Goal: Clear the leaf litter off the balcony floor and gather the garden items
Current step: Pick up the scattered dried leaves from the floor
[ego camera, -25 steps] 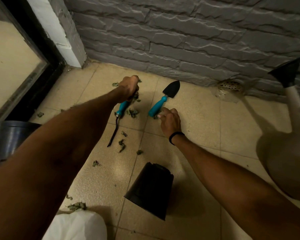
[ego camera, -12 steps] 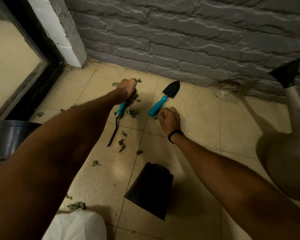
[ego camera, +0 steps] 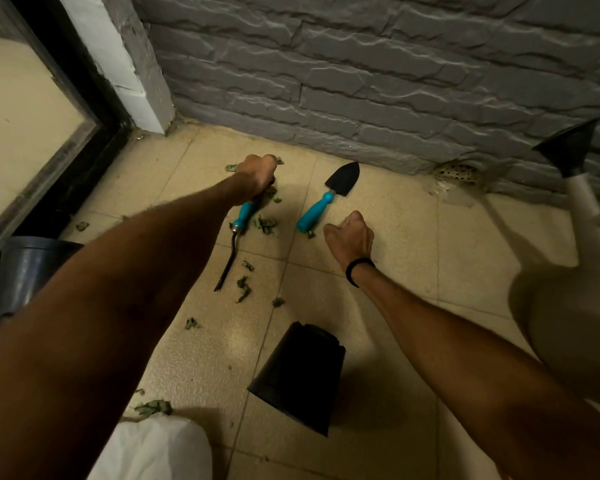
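— Left hand first: it's curled tight over the butt end of the hand rake, out near the wall. We can't tell whether it has the teal handle or only the leaf scraps lying under it.

— Agreed, we can't call that one. Our right hand is a clenched fist with nothing showing in it, just beside the trowel.

— And that's the relation we'd watch. The trowel's butt sits just left of that fist, and its long axis runs diagonally away from us, blade toward the wall. Our right hand is plainly the nearer one; the left would have to cross over.

— The rake lies the other way about (prongs pointing back at us, handle end up by the wall).

— Shall we count? Two teal-handled tools. Two pots: the tipped black pot on its side close to us, and a second pot at the left edge. One watering can on the right.

— Leaf scraps on the floor, we make it roughly a dozen. Most cluster round the rake, one lies right at the trowel's butt, and a few sit nearer us.

— So, in our judgement, the trowel is the right hand's easy pick.
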`<state>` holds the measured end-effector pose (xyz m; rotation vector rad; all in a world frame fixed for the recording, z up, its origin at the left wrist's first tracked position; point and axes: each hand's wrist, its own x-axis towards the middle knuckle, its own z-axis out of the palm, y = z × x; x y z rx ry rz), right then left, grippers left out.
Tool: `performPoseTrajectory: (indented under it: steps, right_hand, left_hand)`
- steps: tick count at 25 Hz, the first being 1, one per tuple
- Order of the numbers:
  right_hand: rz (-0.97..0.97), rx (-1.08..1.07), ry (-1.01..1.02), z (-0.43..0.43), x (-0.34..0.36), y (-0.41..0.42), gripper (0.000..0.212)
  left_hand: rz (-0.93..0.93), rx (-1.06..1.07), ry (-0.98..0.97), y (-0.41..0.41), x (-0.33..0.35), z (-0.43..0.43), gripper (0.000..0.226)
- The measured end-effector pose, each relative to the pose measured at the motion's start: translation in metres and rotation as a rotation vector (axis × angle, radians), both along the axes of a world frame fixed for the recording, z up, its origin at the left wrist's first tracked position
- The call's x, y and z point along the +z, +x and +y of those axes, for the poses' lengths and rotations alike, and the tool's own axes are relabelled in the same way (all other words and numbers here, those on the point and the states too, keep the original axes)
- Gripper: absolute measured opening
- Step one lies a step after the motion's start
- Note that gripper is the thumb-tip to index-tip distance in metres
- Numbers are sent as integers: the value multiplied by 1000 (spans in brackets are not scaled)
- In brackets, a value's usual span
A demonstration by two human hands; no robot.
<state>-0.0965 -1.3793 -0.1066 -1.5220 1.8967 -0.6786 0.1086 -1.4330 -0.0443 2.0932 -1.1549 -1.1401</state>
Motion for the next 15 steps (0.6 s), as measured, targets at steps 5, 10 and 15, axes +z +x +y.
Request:
performPoseTrajectory:
  steps: [5, 10, 15]
  right_hand:
    - [187, 159, -85, 6, -7, 7, 10]
    - [239, 301, -73, 14, -21, 12, 31]
    - [268, 403, -113, 17, -23, 13, 31]
  left_hand:
    - [-9, 7, -1, 2, 0, -2, 30]
    - [-6, 0, 12, 7, -8, -1, 29]
    - [-21, -24, 17, 8, -12, 0, 30]
